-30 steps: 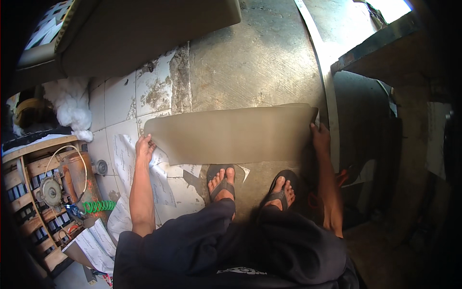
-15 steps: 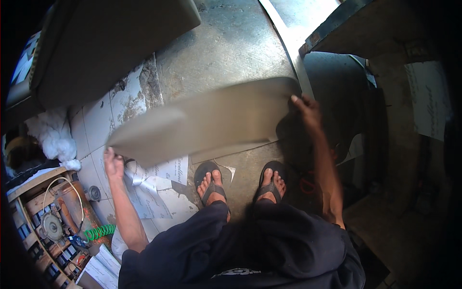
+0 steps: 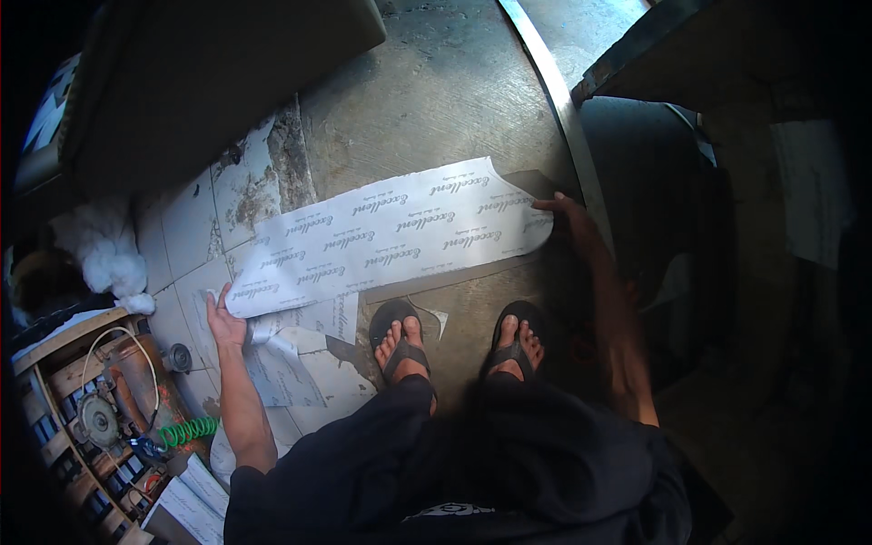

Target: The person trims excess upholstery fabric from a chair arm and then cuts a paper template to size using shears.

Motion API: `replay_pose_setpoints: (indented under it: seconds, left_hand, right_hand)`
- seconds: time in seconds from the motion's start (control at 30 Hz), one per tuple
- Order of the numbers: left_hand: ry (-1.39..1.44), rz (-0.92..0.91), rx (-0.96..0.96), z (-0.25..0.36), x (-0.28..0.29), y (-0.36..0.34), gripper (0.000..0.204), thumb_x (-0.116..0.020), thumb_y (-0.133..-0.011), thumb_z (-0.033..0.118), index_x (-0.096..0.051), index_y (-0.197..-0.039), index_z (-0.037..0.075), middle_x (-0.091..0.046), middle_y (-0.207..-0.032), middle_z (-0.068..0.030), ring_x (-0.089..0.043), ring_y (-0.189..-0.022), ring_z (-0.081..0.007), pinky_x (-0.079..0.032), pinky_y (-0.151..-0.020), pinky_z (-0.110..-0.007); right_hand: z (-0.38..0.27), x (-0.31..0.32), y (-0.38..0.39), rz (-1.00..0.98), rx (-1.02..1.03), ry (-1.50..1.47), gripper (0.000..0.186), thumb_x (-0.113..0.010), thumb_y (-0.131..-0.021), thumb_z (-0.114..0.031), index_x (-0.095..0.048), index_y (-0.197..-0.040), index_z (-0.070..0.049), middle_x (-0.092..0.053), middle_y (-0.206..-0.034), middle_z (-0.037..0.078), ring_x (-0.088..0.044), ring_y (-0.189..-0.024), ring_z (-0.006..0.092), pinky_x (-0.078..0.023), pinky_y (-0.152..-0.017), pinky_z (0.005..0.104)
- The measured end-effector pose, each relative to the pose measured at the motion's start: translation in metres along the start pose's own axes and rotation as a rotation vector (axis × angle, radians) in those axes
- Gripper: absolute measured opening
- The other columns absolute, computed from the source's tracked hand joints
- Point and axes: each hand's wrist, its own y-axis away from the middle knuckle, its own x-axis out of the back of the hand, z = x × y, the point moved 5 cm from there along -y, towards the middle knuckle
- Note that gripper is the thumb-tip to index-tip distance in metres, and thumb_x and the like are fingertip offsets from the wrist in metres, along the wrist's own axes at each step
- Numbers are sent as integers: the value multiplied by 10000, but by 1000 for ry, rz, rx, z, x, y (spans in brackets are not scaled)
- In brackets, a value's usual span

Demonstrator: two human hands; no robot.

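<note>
A long cut panel of upholstery vinyl point(image 3: 391, 232) stretches between my hands, its white printed backing facing up. It has one slanted left end and a curved, notched right end. My left hand point(image 3: 225, 318) grips the left end at its lower corner, thumb and fingers closed on the edge. At the other end my right hand point(image 3: 574, 218) pinches the curved edge. A darker brownish strip shows along the panel's lower edge; whether it is shadow or another piece, I cannot tell.
White printed scraps point(image 3: 291, 363) lie by my left foot. A wooden crate point(image 3: 54, 391) at left holds a rusty cylinder and a green coiled hose point(image 3: 189, 432). White stuffing point(image 3: 113, 263) sits behind it. A metal strip point(image 3: 568, 127) crosses the floor; a bulky padded piece point(image 3: 218, 82) overhangs upper left.
The panel has flipped from its brownish-grey face to its white printed backing. My left hand has moved slightly lower and right, and my right hand slightly lower.
</note>
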Motion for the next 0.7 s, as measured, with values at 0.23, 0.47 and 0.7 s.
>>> replay_pose_setpoints:
  seconds: [0.23,0.47,0.7]
  left_hand:
    - [-410,180,-89,-16,16,-17,428,-624,-941,-8,-522,-1355,-39,-619,-1269,-203,-610,-1183,-293,-497,-1051,-424]
    - [-534,280,-95,-7,41,-22,437,-635,-914,-32,-532,-1338,-61,-642,-1216,-205,-633,-1133,-308,-509,-1016,-429]
    - [-702,417,-19,-5,23,6,417,-675,-898,1,-571,-1301,-24,-664,-1122,-138,-661,-1040,-259,-558,-925,-422]
  right_hand:
    - [-9,7,1,420,288,732,412,-720,-863,-262,-696,-1207,-38,-732,-1041,136,-681,-990,221,-517,-883,355]
    - [-4,-1,-3,439,293,834,377,-717,-867,-250,-692,-1176,-35,-732,-1038,176,-702,-973,266,-525,-881,380]
    - [-7,-26,5,528,321,1044,379,-662,-900,-234,-653,-1231,-48,-702,-1128,225,-673,-1068,385,-514,-922,443]
